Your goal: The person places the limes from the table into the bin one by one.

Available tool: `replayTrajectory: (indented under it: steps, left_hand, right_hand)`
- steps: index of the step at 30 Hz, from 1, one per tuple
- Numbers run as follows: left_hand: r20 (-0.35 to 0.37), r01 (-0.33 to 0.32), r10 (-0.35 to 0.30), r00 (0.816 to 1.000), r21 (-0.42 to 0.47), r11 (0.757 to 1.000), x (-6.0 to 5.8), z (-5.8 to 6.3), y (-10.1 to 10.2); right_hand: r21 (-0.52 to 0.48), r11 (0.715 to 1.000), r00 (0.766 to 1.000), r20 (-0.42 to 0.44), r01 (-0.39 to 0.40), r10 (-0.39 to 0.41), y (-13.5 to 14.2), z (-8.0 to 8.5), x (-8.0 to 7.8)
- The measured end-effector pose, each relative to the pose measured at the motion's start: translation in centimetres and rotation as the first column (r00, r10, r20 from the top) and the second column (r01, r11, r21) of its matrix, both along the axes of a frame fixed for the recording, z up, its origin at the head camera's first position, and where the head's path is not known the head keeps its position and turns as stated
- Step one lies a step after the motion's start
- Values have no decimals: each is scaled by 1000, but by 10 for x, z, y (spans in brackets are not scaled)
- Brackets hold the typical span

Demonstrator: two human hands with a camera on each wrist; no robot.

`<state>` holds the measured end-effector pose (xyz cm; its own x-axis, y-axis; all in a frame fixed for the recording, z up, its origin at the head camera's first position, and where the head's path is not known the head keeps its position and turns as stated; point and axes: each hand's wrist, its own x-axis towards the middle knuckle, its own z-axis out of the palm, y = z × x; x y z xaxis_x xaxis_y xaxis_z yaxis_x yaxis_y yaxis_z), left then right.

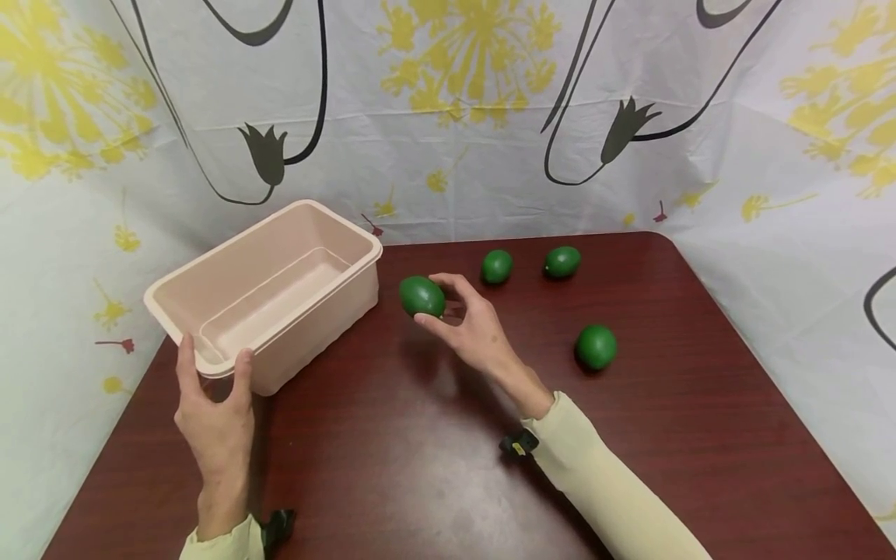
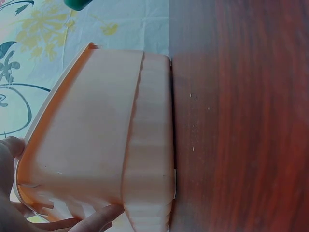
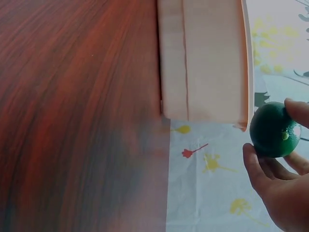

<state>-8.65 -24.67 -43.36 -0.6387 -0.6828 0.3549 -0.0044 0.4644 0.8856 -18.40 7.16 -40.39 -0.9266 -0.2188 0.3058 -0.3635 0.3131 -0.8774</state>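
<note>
A pale pink plastic bin stands on the left of the table, its inside bare in the head view. My left hand grips the near corner of its rim, with fingertips also against the outer wall in the left wrist view. Over the table, just right of the bin, my right hand holds a dark green lime between thumb and fingers. In the right wrist view that lime shows its stem end, near the bin's rim. Some fingers of the right hand are hidden behind it.
Three more limes lie on the dark red wooden table: one lime and another lime near the back edge, a third lime at the right. A patterned white cloth hangs behind and beside the table.
</note>
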Motion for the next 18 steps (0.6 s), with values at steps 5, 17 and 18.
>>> replayTrajectory:
  steps: [5,17,18]
  left_hand:
    - [6,1,-1,1000,-2,1000,0,0,1]
    - [1,-2,2,1000,-4,1000,0,1,0]
    - [0,-2,2,1000,-4,1000,0,1,0]
  right_hand:
    - [-14,1000,1000,-12,-15,14,-5,2,0]
    - [-24,999,999,-20,-43,42,-20,10,0]
    - [-26,999,999,-20,-46,46,-21,10,0]
